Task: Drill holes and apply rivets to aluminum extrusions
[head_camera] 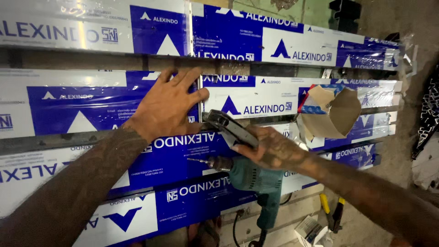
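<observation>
Pressing flat with fingers spread, the left hand (170, 107) lay on a blue-and-white wrapped metal profile (91, 107); the right hand (270, 148) kept its grip clamped on a dark hand tool (228, 128), just above a teal electric drill (251, 178); torn cardboard (336, 112) lay farther right; pliers (331, 212) rested below.

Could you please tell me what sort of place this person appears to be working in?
Probably a metal fabrication workshop. Long aluminium profiles in blue-and-white protective film lie in rows, a teal electric drill rests on them, and yellow-handled pliers lie on the floor. The left hand presses on one profile.
</observation>
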